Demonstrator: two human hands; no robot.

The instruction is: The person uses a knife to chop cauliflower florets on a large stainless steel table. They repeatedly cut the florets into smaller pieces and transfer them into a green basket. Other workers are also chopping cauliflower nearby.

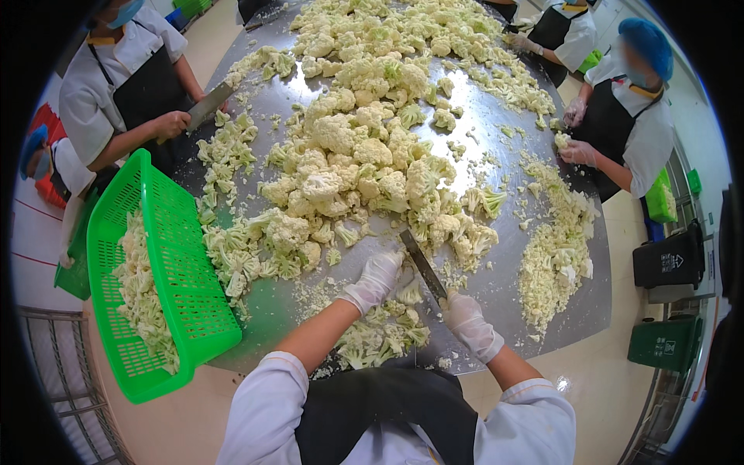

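Observation:
A knife [424, 265] with a broad dark blade is in my gloved right hand [470, 321], which is closed round its handle. The blade slants up and left, its tip close to the fingers of my gloved left hand [377, 280]. My left hand is curled over the table at the near edge of the cauliflower heap [341, 182]; whatever lies in its fingers is hidden. A cauliflower piece [410, 292] shows between my two hands. Nearer to me lies a pile of cut cauliflower [380, 338].
At my left, a green basket [190, 271] holding cauliflower pieces leans against the metal table [496, 306]. Cauliflower crumbs [558, 256] are piled on the right. Co-workers stand on both sides; one at the left holds a large knife [209, 106]. Bins [664, 343] stand at far right.

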